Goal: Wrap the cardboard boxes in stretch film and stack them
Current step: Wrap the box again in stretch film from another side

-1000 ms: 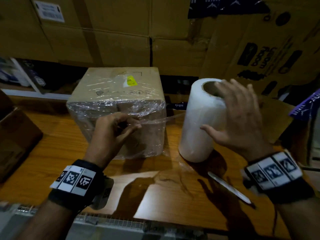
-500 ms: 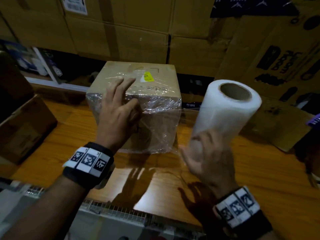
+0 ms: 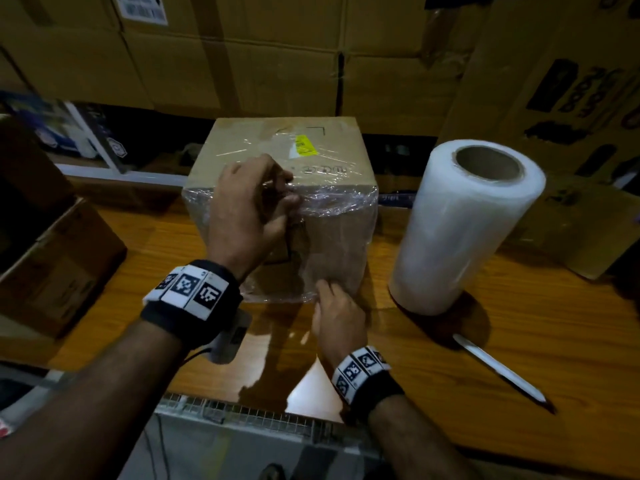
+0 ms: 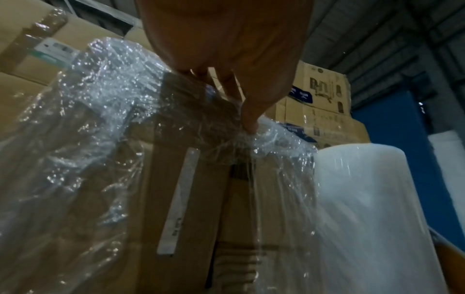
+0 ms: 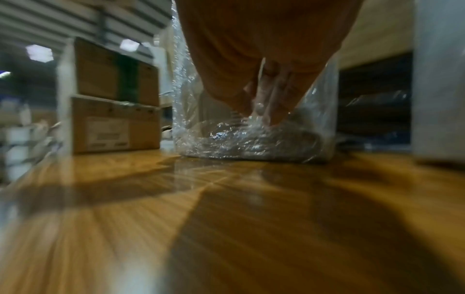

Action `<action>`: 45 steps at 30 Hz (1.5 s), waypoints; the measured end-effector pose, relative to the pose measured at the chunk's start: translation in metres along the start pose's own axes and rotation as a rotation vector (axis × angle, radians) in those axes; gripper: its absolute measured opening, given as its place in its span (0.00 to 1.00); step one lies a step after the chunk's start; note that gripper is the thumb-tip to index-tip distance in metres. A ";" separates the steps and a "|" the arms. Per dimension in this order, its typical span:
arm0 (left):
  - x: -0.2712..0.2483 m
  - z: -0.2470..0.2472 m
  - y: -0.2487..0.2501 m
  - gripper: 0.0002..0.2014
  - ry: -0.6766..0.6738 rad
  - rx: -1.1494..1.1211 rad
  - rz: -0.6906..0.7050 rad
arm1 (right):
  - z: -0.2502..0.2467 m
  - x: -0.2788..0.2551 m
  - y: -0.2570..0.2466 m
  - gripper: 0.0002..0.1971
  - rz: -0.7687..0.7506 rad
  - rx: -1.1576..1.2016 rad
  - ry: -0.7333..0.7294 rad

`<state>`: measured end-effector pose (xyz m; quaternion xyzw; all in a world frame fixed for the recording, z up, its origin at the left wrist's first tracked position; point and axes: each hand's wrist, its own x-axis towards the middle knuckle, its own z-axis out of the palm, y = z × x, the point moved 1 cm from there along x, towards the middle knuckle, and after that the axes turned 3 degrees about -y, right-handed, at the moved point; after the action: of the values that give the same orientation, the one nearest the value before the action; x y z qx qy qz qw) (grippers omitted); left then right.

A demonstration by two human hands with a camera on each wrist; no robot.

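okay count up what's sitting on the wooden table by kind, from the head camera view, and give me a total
Film-wrapped cardboard box: 1
Plain cardboard box at the left edge: 1
Stretch film roll: 1
White pen-like tool: 1
Flat cardboard sheet at the right: 1
Total: 5

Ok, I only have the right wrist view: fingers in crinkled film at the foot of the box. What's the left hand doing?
Observer: The left hand is at the top front edge of the wrapped cardboard box, pinching the stretch film there.
Operator: And the roll? I only see a pale blur at my right edge.
Observer: The stretch film roll stands upright on the wooden table, right of the box; neither hand touches it.
Operator: Anything near my wrist?
Observer: A slim white tool, pen or cutter, I cannot tell which, lies on the table right of the right hand.
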<state>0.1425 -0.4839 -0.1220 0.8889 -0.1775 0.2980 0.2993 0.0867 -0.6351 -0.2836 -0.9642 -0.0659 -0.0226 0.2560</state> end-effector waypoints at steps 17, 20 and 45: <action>-0.004 0.015 -0.024 0.43 -0.263 0.572 0.345 | 0.032 -0.014 -0.054 0.22 -0.016 -0.244 -0.496; -0.003 0.014 -0.022 0.44 -0.248 0.537 0.356 | -0.005 -0.016 -0.040 0.04 0.016 -0.099 -0.272; 0.070 0.047 0.058 0.35 -0.569 0.602 0.266 | -0.163 -0.019 0.040 0.14 -0.166 0.334 0.175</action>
<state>0.1867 -0.5679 -0.0834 0.9527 -0.2710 0.1156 -0.0749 0.0722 -0.7529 -0.1629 -0.8938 -0.1256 -0.1161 0.4145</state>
